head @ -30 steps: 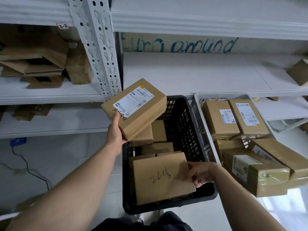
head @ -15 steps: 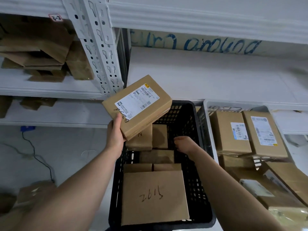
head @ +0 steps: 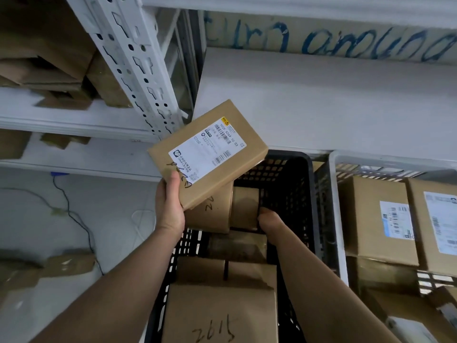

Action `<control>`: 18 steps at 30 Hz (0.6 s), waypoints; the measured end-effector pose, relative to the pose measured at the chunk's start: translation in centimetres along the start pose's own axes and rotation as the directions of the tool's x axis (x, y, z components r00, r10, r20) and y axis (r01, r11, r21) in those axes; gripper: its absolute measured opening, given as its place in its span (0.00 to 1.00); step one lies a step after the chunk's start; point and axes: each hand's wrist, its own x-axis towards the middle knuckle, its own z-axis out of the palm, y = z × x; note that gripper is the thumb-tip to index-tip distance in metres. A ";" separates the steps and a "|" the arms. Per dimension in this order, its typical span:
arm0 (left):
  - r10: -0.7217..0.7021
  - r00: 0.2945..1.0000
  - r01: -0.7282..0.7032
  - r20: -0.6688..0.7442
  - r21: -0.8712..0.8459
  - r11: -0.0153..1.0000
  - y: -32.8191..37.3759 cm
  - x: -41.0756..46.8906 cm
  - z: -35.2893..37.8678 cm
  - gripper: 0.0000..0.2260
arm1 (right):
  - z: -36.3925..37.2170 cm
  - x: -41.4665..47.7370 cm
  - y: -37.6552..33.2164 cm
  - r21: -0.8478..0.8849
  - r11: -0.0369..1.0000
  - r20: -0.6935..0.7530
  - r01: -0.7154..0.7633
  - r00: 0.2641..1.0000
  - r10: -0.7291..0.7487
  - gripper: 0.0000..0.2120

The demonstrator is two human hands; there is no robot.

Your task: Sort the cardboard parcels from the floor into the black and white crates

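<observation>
Beneath white shelving (head: 321,100), the left hand (head: 170,206) grips a labelled parcel (head: 207,152) over the black crate (head: 291,194) while the right hand (head: 268,219) clasps a small parcel (head: 244,206) inside

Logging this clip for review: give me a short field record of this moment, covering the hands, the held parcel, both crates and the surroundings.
left hand: left hand grips the brown cardboard parcel with a white shipping label, held tilted above the crate
right hand: right hand reaches down among the small plain cardboard boxes; grip unclear
black crate: black perforated plastic crate, holds several parcels, nearest marked 2615
white crate: white plastic crate, on the right, holds labelled parcels
surroundings: white metal shelving behind
</observation>
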 end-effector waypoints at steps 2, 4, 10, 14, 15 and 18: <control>0.022 1.000 -0.022 -0.015 0.010 1.000 0.0 0.2 -0.2 0.33 | 0.4 1.0 0.2 -0.006 1.000 -0.002 -0.009 1.000 0.009 0.21; 0.055 0.997 -0.054 -0.050 0.019 0.998 0.1 0.5 -0.4 0.32 | 0.7 2.4 0.8 -0.004 1.000 -0.005 0.006 1.000 -0.006 0.23; 0.023 1.000 -0.023 -0.012 0.068 0.997 -0.2 1.0 -0.8 0.37 | -0.2 -0.6 -1.4 -0.004 1.000 0.072 -0.005 0.997 0.005 0.22; 0.014 1.000 -0.014 0.000 0.104 0.994 -0.5 0.7 -0.3 0.35 | -1.0 -1.3 -0.6 -0.196 0.977 -0.001 -0.084 0.996 0.085 0.20; 0.015 1.000 -0.015 -0.004 0.102 0.995 -0.6 0.7 -0.3 0.35 | -1.1 -1.6 0.0 -0.280 0.953 -0.013 -0.114 0.993 0.115 0.19; 0.012 1.000 -0.010 -0.014 0.104 0.994 -0.9 0.8 -0.4 0.35 | -0.8 -1.3 2.4 -0.270 0.939 0.037 -0.211 0.973 0.230 0.12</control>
